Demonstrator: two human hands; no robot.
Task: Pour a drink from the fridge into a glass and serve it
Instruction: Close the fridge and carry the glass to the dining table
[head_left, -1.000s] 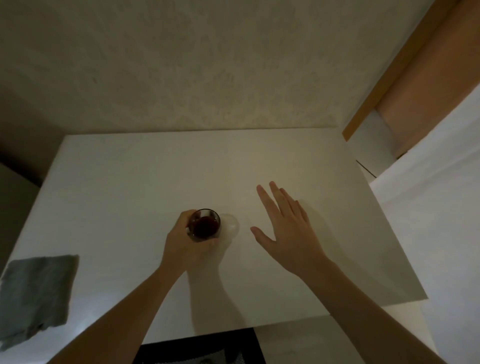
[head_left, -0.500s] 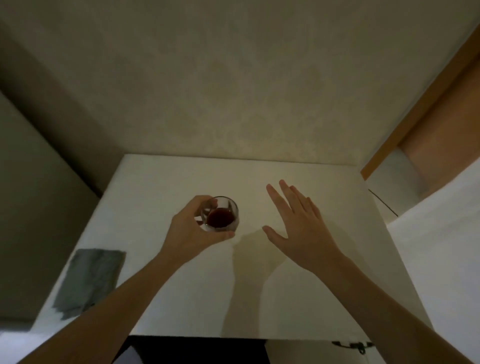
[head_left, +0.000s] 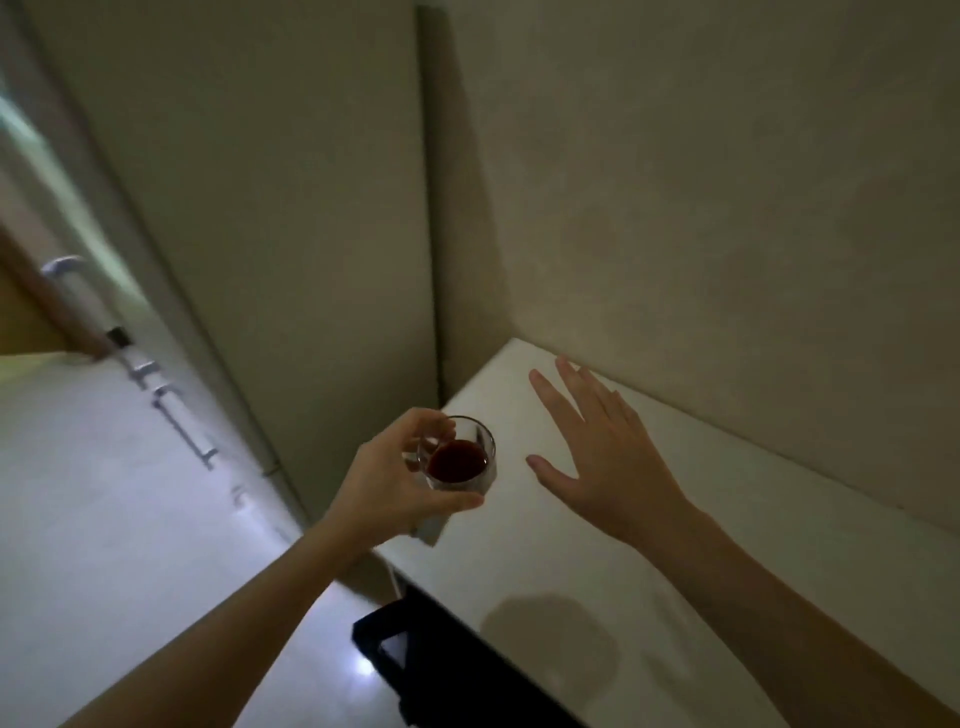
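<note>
Lifted since the earlier frame, the glass of dark red drink now hangs off the desk near its left edge, gripped around the rim and side by the left hand. To its right, the right hand hovers over the desk, fingers spread wide, holding nothing.

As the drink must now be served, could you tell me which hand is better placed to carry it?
Left: the left hand already grips the glass; the right hand is open and holds nothing.
</note>
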